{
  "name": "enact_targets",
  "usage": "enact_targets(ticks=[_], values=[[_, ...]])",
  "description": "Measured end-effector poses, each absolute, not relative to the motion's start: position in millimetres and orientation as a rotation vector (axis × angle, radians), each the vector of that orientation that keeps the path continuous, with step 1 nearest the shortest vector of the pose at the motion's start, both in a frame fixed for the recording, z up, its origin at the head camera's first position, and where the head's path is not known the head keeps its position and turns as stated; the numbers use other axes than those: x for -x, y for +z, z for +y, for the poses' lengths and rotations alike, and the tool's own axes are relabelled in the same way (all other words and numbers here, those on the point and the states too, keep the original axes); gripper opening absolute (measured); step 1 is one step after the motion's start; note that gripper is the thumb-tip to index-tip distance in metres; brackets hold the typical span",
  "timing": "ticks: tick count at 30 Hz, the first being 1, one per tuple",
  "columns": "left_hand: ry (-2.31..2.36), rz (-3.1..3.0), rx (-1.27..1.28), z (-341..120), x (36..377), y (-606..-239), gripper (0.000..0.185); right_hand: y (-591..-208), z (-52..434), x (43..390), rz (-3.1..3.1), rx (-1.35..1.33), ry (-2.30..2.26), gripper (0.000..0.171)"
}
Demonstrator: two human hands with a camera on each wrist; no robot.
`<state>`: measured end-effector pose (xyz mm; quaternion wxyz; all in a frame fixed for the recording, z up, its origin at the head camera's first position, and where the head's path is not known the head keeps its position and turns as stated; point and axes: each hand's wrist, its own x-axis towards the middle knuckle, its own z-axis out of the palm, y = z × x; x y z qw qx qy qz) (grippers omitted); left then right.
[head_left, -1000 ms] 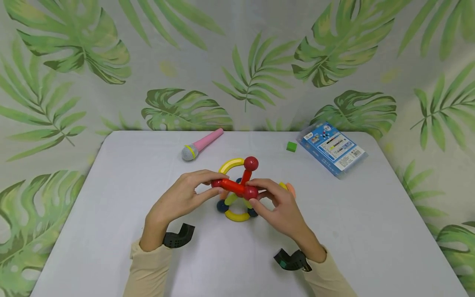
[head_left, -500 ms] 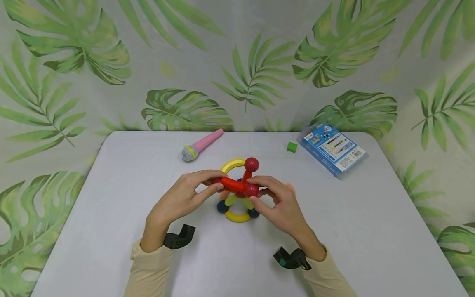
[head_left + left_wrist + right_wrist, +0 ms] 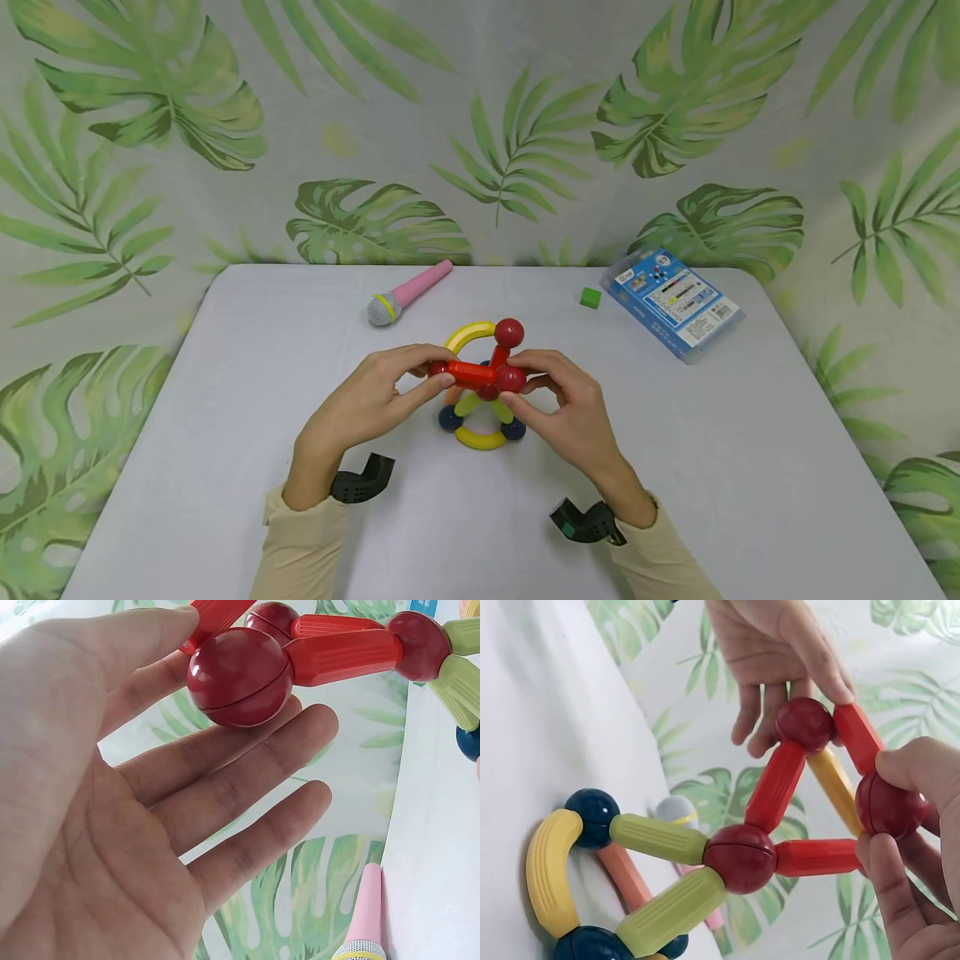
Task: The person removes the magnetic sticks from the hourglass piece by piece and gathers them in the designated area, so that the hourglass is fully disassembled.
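The person appears to be at the step of bridging two balls at the top of a built frame with a straight, ridged red plastic-looking rod [image 3: 471,374]. The left hand [image 3: 375,387] pinches the rod at its outer end, thumb and finger drawn in narrow, the remaining fingers extended. Right beside that pinch is a glossy dark red ball [image 3: 240,679]; the fingertips partly cover the spot where rod and ball meet, so whether they are joined there cannot be told. The right hand [image 3: 566,400] holds a second glossy dark red ball [image 3: 512,379] between thumb and fingers, at the rod's other end.

The frame is below and between the two grips. Under them, a dark red centre ball [image 3: 740,859] sends red bars up toward the hands and two lime-green ridged rods [image 3: 660,838] down to dark blue balls [image 3: 450,417], which a curved yellow bar [image 3: 481,439] links low down on the near side. Beyond the grips stands a further dark red ball [image 3: 509,333], with a yellow arc [image 3: 468,332] that curves from beside it to behind the left fingers.

The next move seems to call for keeping the ball in the right grip steady while the left pinch lines up the rod's outer end and presses it lightly home. Both hands would best let go gradually: a sideways tug could twist the upper bars or tip the frame.
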<state>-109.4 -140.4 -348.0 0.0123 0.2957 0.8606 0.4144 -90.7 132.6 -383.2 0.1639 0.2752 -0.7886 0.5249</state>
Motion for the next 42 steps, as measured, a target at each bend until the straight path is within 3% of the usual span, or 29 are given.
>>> enact_targets(ticks=[15,37,42], values=[[1.288,2.684,-0.933,-140.9,107.0,-348.0,0.028,-385.1,134.3,90.1,-2.264,-0.818,1.552,0.047],[1.309,2.656,-0.989,-139.3,109.8,-348.7,0.028,-384.3,133.3,87.6,-2.268,-0.52,1.951,0.042],[1.346,2.705,-0.994,-137.8,111.0,-351.0,0.016,-381.0,135.6,87.9,-2.224,-0.439,2.043,0.04]])
